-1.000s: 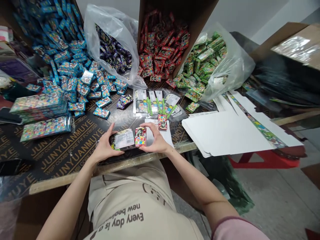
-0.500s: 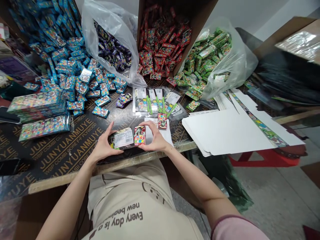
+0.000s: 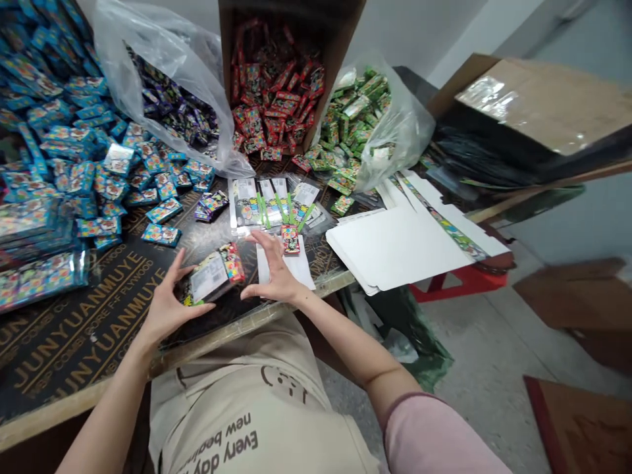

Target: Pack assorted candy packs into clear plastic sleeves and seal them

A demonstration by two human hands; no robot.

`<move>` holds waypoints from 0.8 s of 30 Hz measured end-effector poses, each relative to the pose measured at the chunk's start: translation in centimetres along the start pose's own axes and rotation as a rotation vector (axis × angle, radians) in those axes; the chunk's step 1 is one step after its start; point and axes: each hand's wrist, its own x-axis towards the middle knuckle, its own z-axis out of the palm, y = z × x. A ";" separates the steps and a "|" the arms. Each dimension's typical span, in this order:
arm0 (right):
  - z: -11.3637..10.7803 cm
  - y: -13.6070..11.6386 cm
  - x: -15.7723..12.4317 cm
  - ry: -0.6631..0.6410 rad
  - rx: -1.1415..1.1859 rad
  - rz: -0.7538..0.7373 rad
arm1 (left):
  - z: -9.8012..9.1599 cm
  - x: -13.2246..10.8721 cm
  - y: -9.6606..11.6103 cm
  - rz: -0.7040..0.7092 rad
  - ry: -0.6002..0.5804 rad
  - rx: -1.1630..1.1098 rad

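My left hand (image 3: 168, 299) grips the left end of a flat, clear-wrapped pack (image 3: 210, 276), thumb along the near side and fingers on the far side. The pack has a white printed label, and a small red box (image 3: 232, 262) shows at its right end. Just right of it, my right hand (image 3: 276, 276) is open, thumb and fingers spread, touching neither the pack nor the red box. Beneath and beyond that hand lies a white sheet (image 3: 299, 266), with another small red box (image 3: 290, 238) at its far edge.
Printed clear sleeves (image 3: 269, 201) lie beyond my hands, beside small purple boxes (image 3: 211, 205). Blue boxes (image 3: 103, 178) heap at left, red ones (image 3: 276, 118) fill a carton, green ones (image 3: 363, 99) a plastic bag. White card sheets (image 3: 395, 243) overhang the table edge (image 3: 237, 326) at right.
My right hand has let go of the pack's red end and opened to its right. The pack is now tilted, its right end turned farther away. The camera view has swung right.
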 end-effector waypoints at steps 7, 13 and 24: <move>-1.8 0.9 -0.7 -0.150 -0.084 -0.157 | 1.0 0.4 -0.3 0.064 0.045 0.211; -2.2 1.2 0.3 -0.354 -0.274 -0.340 | 3.4 0.1 0.2 0.199 -0.093 0.305; -18.7 21.5 2.1 0.254 -0.585 0.765 | 0.2 -1.7 -5.5 0.207 0.002 0.663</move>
